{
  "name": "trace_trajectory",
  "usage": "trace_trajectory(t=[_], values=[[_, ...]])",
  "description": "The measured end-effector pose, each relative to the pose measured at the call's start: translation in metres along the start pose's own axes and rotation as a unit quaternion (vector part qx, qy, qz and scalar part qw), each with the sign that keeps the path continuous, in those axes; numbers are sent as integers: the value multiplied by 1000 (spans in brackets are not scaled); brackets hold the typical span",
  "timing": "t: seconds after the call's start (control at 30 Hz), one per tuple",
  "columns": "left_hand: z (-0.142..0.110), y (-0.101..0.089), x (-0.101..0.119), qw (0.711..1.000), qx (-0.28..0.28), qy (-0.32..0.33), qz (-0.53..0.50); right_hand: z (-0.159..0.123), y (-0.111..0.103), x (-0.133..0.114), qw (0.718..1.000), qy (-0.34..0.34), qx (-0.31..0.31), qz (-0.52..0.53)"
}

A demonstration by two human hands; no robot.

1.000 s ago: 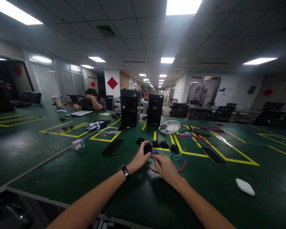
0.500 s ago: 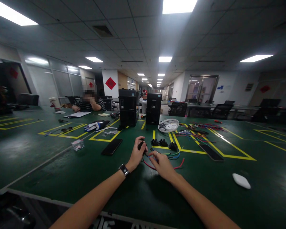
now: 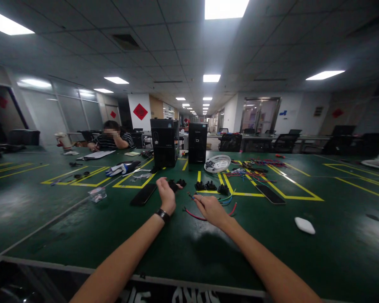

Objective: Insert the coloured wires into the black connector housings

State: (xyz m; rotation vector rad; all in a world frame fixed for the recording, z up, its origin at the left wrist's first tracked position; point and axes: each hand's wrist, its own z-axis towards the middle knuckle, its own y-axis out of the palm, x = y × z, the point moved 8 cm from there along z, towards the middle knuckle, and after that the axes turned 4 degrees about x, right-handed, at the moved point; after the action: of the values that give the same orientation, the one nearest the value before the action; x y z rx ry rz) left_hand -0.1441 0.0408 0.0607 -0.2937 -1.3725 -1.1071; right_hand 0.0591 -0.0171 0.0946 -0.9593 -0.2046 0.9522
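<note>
My left hand [image 3: 166, 197], with a dark watch on its wrist, is curled around a small black plastic part [image 3: 173, 185], partly hidden by the fingers. Another small black piece [image 3: 182, 182] shows just past its fingertips; I cannot tell whether it is held too. My right hand [image 3: 211, 210] is closed in a pinch on a thin wire [image 3: 191, 195], whose end points toward the left hand. Below it a red wire [image 3: 194, 216] curves across the green table. Green and blue wires [image 3: 227, 201] lie beyond the right hand. Several black plastic parts [image 3: 210, 186] stand in a row behind.
Two black computer towers [image 3: 164, 143] stand ahead, beside a white basket [image 3: 217, 164]. Phones [image 3: 144, 194] lie left and right. A white case [image 3: 305, 225] sits at right, a clear box [image 3: 97, 194] at left. Wire bundles [image 3: 259, 166] lie farther back. A person [image 3: 112, 136] sits across the table.
My left hand has moved left and away from the right hand, turning with the black part. My right hand stays pinched on the wire. The view has shifted slightly right.
</note>
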Motion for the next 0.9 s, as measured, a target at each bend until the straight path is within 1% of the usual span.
trace_trajectory(t=[0.03,0.07,0.1,0.13,0.17,0.2,0.27,0.3,0.4,0.43,0.47,0.53,0.6,0.63,0.8,0.9], values=[[17,-18,-2,998,53,-22,-4,-2,-2,6,1000,11,10,-10],[32,-32,-3,996,79,-36,9,-5,-3,11,1000,22,14,-16],[45,-40,-5,996,66,-50,45,-7,-2,15,999,28,9,-21],[54,-40,-8,993,20,-61,95,-8,1,18,999,28,-8,-27],[59,-40,-11,992,-8,-63,111,-8,6,19,999,23,-32,-38],[60,-36,-15,990,-36,-60,125,-9,12,19,997,14,-58,-54],[53,-15,-27,982,-100,-56,151,-8,20,22,992,7,-84,-93],[48,0,-35,976,-131,-56,167,-8,19,26,991,14,-79,-109],[38,49,-59,949,-212,-61,223,-8,9,48,989,65,-29,-127],[38,64,-66,939,-233,-61,244,-10,7,56,988,81,-24,-131],[40,77,-72,929,-250,-59,265,-12,7,64,986,93,-30,-138],[46,96,-83,909,-274,-50,310,-16,12,77,981,103,-70,-151],[53,108,-92,889,-289,-34,354,-18,21,84,973,105,-116,-171],[55,112,-95,879,-295,-25,374,-19,24,86,969,105,-129,-180],[65,122,-107,842,-310,17,442,-17,33,85,964,99,-145,-202],[68,123,-109,824,-314,31,471,-16,31,84,965,93,-143,-202]])
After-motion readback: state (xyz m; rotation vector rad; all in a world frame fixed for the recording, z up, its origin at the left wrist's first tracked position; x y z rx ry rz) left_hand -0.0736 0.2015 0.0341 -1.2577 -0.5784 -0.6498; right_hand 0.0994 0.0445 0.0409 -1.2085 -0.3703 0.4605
